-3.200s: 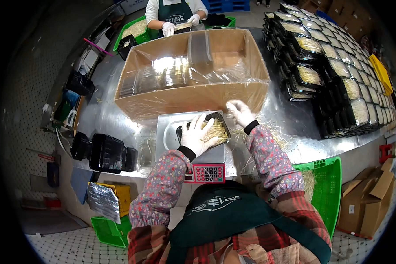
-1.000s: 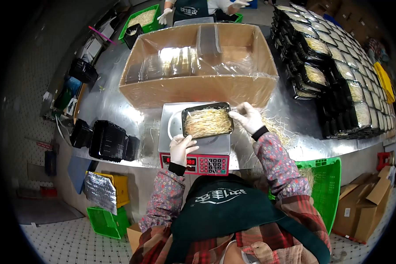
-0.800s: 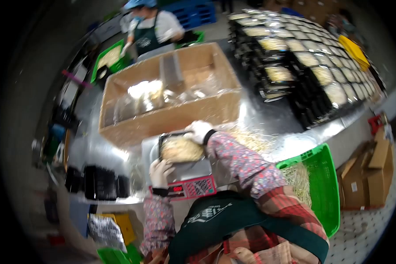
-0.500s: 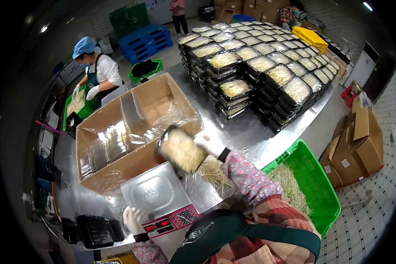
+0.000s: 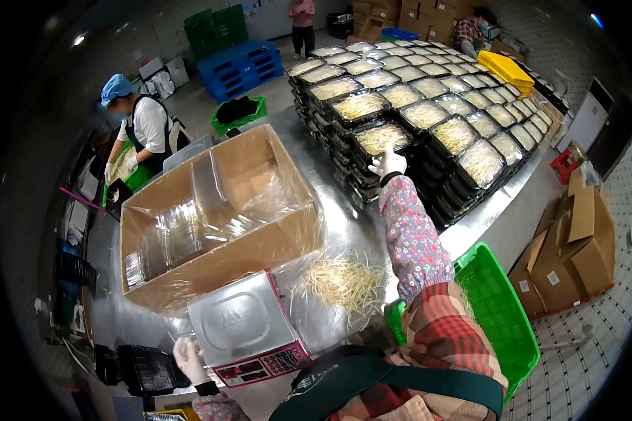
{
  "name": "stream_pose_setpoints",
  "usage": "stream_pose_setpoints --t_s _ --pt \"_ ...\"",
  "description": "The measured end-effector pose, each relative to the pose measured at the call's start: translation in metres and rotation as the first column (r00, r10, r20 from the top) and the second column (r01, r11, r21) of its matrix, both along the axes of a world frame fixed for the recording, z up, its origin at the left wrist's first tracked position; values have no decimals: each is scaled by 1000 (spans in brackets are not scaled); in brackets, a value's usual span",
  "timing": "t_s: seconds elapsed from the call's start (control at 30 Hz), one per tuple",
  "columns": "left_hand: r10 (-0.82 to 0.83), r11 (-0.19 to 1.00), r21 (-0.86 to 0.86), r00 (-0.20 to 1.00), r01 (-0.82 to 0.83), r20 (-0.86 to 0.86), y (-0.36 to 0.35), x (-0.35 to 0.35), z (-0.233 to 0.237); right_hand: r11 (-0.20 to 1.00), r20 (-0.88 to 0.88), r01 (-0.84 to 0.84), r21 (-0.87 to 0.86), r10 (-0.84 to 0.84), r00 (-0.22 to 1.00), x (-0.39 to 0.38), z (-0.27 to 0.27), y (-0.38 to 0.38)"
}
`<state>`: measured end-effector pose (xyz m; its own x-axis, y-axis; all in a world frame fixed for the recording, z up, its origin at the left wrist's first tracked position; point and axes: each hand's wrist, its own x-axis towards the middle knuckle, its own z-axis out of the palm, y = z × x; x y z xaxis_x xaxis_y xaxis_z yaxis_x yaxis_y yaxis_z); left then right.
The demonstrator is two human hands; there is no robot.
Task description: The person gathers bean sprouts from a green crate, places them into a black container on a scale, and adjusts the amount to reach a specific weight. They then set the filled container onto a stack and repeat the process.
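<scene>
My right hand [image 5: 388, 163], in a white glove, reaches out to the stacked trays and touches the near edge of a clear-lidded black tray [image 5: 382, 139] of pale sprouts, its fingers around that edge. Gloved too, my left hand [image 5: 188, 359] is beside the left corner of the scale [image 5: 237, 316], close to empty black trays [image 5: 147, 368]; its fingers are partly bent and what lies between them is too small to tell. Nothing rests on the scale's metal plate. Loose sprouts [image 5: 344, 284] lie on the steel table [image 5: 330, 238] right of the scale.
An open carton [image 5: 225, 259] of clear lids stands behind the scale. A green crate [image 5: 498, 316] is at my right, with brown cartons [image 5: 569, 238] beyond. A co-worker [image 5: 147, 123] bends over another green crate at the left; other people stand farther back.
My right hand has moved the filled tray from above the scale's right side forward to the stacks, where it rests at the front. My left hand has shifted slightly left and down.
</scene>
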<state>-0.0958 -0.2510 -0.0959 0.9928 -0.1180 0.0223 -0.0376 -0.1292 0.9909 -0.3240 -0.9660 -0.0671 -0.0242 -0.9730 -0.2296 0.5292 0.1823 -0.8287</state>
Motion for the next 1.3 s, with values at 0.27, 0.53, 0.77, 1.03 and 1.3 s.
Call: stream_pose_setpoints --t_s 0.27,0.53,0.77,1.03,1.3 --pt "155 -33 893 880 -450 449 141 58 33 973 -113 -232 -3 230 967 -69 -49 123" --pt "81 356 858 927 -369 365 229 118 -3 931 -312 -362 -49 330 891 -126 -75 244" --pt "225 523 718 887 -459 403 241 119 38 833 -883 -298 -466 -420 208 -211 -54 341" --pt "65 833 386 763 -397 644 20 46 116 926 -944 -184 329 315 -100 -257 -84 418" --pt "-891 326 543 60 774 450 -260 -126 17 936 -963 -253 -246 -206 176 -253 -98 431"
